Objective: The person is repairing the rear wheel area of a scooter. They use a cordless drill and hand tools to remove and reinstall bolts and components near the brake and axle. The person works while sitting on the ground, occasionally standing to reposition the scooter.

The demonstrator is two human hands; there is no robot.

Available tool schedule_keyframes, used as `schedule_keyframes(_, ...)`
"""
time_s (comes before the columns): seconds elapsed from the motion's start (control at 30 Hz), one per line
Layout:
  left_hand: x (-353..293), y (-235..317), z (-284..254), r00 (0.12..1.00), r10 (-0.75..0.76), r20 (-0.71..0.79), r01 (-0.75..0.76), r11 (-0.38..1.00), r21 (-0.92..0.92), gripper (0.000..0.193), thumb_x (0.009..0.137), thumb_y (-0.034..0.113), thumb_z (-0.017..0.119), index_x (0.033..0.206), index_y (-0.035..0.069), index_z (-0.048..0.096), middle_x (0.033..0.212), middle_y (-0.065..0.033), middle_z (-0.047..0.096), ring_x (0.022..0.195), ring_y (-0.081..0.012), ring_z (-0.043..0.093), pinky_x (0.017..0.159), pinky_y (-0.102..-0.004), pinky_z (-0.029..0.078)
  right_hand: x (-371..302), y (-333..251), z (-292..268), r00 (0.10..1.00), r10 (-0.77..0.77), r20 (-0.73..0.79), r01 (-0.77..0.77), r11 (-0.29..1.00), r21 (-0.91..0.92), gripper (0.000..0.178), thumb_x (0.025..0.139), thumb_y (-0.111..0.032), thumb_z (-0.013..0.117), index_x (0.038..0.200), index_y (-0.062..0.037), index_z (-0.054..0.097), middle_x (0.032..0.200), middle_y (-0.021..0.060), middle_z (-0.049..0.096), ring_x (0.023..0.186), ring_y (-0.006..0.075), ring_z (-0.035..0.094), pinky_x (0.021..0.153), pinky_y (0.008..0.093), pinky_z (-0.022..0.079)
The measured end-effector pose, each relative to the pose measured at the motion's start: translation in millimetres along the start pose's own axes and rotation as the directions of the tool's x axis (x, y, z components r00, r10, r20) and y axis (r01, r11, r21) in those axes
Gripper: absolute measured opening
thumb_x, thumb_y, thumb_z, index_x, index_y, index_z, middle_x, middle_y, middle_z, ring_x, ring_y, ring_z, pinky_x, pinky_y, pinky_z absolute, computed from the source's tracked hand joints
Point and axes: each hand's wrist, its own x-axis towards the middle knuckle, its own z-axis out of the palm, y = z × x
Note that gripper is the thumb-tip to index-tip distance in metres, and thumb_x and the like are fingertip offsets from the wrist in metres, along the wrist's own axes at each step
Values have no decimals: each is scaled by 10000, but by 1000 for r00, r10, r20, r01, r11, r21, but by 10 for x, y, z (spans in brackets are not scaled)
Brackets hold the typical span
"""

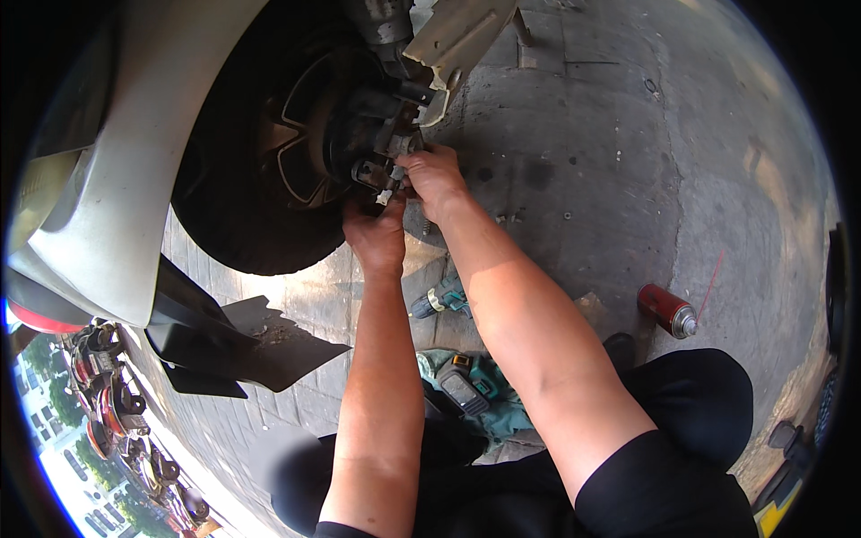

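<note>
A wheel with a black tyre (202, 193) and dark spoked rim fills the upper left, under a silver-grey body panel (134, 179). Both hands meet at its hub, around a small metal bracket assembly (392, 172) that looks dark and worn. My right hand (437, 184) reaches in from the right with bent fingers closed on this metal part. Just below, my left hand (377, 238) is closed against the lower side of the assembly; its fingertips are largely hidden, and what they hold cannot be made out. A torn-edged light metal plate (462, 45) juts out above the hands.
A teal cordless drill (447, 298) and another teal tool with its battery (480, 381) lie between my forearms. To the right, a red spray can (664, 308) lies on the paving. A black mudguard (278, 345) sticks out at left. Several parked scooters (117, 403) stand at lower left.
</note>
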Motion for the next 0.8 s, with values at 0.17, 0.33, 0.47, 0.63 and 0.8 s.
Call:
schedule_keyframes(0.17,-14,-40,81,990,142,2,-140,979,-151,352,768,-41,731,1103,-21,626,1043,-69,683,931,-151,620,872,-291,483,77,24,-33,996,-30,81,31,999,-14,58,803,13,646,848,46,660,711,85,625,556,162,546,492,327,423)
schedule_keyframes(0.33,-7,-31,109,983,180,-24,-181,976,-119,338,771,-22,720,1093,-19,616,1020,-70,680,886,-134,612,819,-277,487,90,14,-54,989,-42,140,49,998,-49,70,807,4,644,858,50,655,708,81,623,559,167,551,490,327,426)
schedule_keyframes(0.47,-18,-19,120,987,155,-40,-159,983,-96,323,767,11,726,1071,-19,620,989,-72,681,847,-124,602,781,-275,490,76,-2,-71,984,-42,173,55,996,-71,82,813,-1,640,875,51,656,711,77,623,567,166,557,494,326,434)
schedule_keyframes(0.63,-22,-19,94,992,126,-4,-126,992,7,355,805,25,732,1136,-30,618,1062,-86,686,943,-150,629,866,-295,485,72,0,-71,984,-42,173,58,995,-84,87,822,-10,642,883,50,657,731,81,629,585,166,567,507,323,443)
schedule_keyframes(0.8,9,-37,125,981,188,-50,-190,982,-24,311,776,108,769,1025,-20,636,915,-71,687,772,-108,586,709,-272,489,71,5,-67,988,-33,152,49,993,-105,111,826,-11,641,909,60,664,778,94,650,635,171,589,554,335,468)
